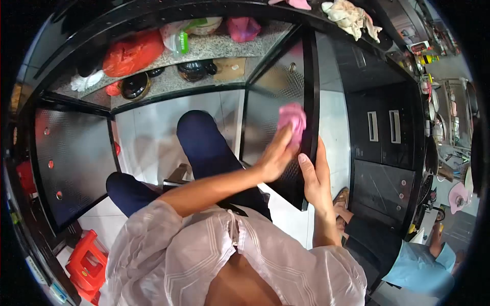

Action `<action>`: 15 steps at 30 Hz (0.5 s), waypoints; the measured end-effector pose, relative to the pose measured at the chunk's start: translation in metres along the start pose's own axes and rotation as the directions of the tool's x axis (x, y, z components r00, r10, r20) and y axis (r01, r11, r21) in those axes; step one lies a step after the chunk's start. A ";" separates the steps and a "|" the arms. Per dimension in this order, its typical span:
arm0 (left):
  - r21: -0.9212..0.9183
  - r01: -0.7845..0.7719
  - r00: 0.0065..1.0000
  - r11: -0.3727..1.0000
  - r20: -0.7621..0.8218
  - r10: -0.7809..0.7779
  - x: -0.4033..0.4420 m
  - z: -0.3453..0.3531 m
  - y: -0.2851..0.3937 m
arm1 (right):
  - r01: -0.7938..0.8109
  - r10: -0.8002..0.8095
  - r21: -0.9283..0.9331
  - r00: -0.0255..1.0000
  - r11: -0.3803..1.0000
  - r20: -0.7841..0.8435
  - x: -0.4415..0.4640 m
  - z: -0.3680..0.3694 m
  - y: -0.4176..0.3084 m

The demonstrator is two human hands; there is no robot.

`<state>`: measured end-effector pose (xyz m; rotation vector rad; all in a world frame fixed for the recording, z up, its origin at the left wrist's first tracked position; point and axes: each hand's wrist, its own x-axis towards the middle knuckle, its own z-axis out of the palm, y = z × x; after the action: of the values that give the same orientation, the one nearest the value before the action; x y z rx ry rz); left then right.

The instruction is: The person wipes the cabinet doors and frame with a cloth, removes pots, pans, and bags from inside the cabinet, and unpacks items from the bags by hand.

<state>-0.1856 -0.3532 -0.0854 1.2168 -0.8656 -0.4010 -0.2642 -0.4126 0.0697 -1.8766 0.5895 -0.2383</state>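
A pink cloth (pixel 292 118) is bunched in my left hand (pixel 278 155), pressed against the inner face of an open cabinet door (pixel 273 102) with a black frame and a textured panel. My right hand (pixel 317 178) holds the lower outer part of that door's black edge, thumb on the near side and fingers behind it. My left forearm crosses in front of my body. Another open door (pixel 76 158) with a similar textured panel stands at the left.
Inside the cabinet, a granite shelf (pixel 214 48) bears a red bag (pixel 133 52), a pink bag (pixel 243 29) and dark pots (pixel 135 86). A red stool (pixel 88 262) stands at lower left. Another person (pixel 418 262) in a blue top is at lower right, near black cabinets (pixel 383 122).
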 end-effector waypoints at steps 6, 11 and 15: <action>0.032 -0.073 0.978 0.997 -0.194 0.078 0.168 -0.038 -0.063 | -0.086 0.085 -0.037 0.996 0.996 -0.031 0.005 0.002 -0.008; -0.029 0.134 0.928 0.991 -0.348 -0.135 0.170 -0.041 -0.104 | -0.185 0.193 0.154 0.980 0.971 -0.038 0.007 0.004 -0.006; -0.377 0.259 0.871 0.889 -0.306 -0.384 0.117 -0.038 -0.101 | -0.208 0.222 0.236 0.974 0.949 -0.036 0.009 -0.012 0.039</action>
<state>-0.0658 -0.4424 -0.1403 1.0809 -0.2440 -0.5400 -0.2731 -0.4378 0.0377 -1.5708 0.7702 -0.2129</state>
